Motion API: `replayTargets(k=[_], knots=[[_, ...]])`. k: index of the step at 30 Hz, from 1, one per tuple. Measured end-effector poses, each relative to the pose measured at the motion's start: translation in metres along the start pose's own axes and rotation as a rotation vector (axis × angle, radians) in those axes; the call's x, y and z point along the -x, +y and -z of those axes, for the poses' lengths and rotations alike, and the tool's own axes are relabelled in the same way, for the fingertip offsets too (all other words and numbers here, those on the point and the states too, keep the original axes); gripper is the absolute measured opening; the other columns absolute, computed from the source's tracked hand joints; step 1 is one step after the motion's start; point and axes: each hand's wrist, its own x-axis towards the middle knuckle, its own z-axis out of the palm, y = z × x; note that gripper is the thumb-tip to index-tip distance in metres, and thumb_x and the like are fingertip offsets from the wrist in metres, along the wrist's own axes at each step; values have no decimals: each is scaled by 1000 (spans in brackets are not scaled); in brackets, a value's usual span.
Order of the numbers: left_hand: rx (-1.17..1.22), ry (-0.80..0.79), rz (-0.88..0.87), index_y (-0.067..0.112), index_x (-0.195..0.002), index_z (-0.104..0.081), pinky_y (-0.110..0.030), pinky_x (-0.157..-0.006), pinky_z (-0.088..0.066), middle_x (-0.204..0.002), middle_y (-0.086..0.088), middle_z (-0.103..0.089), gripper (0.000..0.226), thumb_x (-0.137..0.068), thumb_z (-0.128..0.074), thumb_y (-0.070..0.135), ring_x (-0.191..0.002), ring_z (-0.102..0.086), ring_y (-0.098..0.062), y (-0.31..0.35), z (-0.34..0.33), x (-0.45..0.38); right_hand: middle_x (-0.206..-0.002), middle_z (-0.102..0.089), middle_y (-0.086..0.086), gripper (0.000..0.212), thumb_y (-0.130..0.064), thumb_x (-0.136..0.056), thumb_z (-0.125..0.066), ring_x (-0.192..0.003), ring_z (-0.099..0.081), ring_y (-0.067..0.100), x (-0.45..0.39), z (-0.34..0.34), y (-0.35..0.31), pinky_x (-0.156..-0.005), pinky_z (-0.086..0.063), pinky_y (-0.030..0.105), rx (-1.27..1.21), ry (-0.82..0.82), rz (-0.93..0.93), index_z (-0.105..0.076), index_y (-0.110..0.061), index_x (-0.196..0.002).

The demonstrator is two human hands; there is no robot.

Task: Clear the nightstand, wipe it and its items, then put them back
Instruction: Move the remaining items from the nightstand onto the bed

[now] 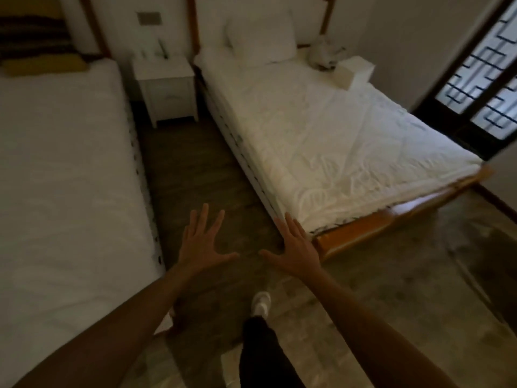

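Observation:
A small white nightstand stands against the far wall between two beds, with a drawer front facing me. A few blurred upright items stand at the back of its top; what they are I cannot tell. My left hand and my right hand are stretched out in front of me over the floor, palms down, fingers spread, holding nothing. Both hands are far from the nightstand, at the foot end of the aisle.
A white bed flanks the aisle on the left. The right bed carries a pillow, a white box and a crumpled pale object. A dark floor strip leads to the nightstand. Barred doors are far right.

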Motion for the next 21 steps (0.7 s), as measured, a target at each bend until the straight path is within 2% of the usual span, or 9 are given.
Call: replayTargets(k=[6,11,15,21], knots=[[32,52,111,51,-148,22,-61,-117,-2,-156,7,41,123,-52,-33,105,-145,29,-29,-48,13,-121,-167,6,-10,106,-94,-66,-48,-154,-6,24,-161,1,-2,-118,-26,56,-69,-184,83,10,-59,-147],[9,43,236,51,-146,26,-63,-119,-4,-158,4,38,122,-50,-29,105,-145,30,-28,-69,38,-214,-167,6,-9,106,-87,-70,-54,-153,-8,26,-284,21,-3,-117,-27,60,-118,-281,111,6,-54,-151],[36,58,310,50,-147,22,-62,-118,-4,-161,2,31,124,-50,-33,103,-149,22,-33,-79,63,-277,-167,7,-9,106,-86,-71,-55,-154,-4,25,-369,36,-3,-116,-26,62,-56,-330,169,5,-52,-152],[69,109,373,53,-147,21,-60,-119,-5,-161,6,31,120,-56,-44,97,-149,24,-30,-113,79,-355,-166,12,-11,105,-86,-72,-53,-154,2,23,-477,42,-16,-116,-26,60,-8,-335,227,6,-52,-152]])
